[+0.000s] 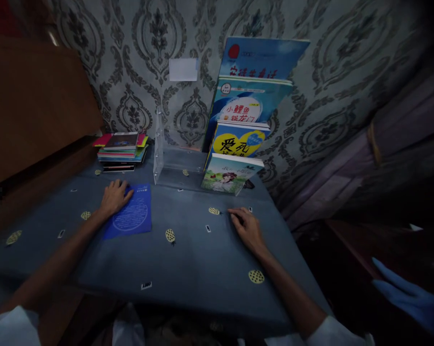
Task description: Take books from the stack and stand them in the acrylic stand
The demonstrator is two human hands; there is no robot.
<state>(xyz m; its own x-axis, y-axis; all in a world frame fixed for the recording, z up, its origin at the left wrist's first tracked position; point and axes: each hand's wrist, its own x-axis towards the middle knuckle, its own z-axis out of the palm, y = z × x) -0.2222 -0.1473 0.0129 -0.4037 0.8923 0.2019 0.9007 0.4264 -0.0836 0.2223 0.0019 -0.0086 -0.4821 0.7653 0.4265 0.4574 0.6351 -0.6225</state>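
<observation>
My left hand [116, 198] lies palm down at the upper left of a blue booklet [132, 216] with white print, which rests flat on the table. Its fingers are laid out, not gripping. Farther right, my right hand [247, 228] rests on the tablecloth, empty, with fingers loosely bent and the thumb apart. Beyond it, a clear acrylic stand [159, 149] holds books in rising tiers on its right side: a green picture book [226, 175] at the front, then a yellow-and-blue book [240, 139], a teal book [253, 98] and a blue book [263, 55].
A stack of small books and coloured papers [121, 149] sits at the table's back left. The grey patterned cloth [188, 269] covers the table. Behind stands a patterned wall with a white paper [183, 69]. A brown panel [36, 105] is left, a curtain [400, 144] right.
</observation>
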